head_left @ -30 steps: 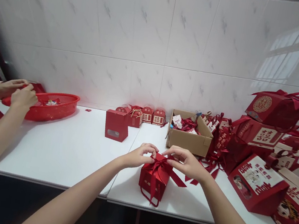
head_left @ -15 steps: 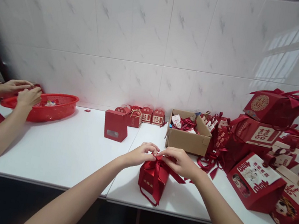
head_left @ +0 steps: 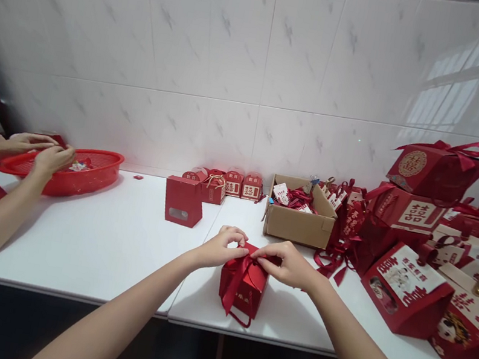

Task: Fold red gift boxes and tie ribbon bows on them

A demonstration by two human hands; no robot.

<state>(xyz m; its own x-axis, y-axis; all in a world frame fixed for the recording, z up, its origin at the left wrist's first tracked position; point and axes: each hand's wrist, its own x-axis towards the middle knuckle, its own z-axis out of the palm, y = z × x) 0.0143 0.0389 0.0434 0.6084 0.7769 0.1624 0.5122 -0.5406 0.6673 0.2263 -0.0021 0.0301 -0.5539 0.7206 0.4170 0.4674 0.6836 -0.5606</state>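
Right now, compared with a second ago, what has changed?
The right hand has moved in, its fingertips now close to those of the left hand. The front tail of the ribbon has swung left across the box; the tail sticking out rightward no longer shows. A co-worker's hand has shifted right over the basket. Both hands stay at the ribbon; box, basket and carton stay put.

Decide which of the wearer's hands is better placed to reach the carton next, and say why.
Probably the right hand: the carton stands just beyond it. The left hand is farther off, toward the left of the red box. Both have fingers at the ribbon, so neither looks free.
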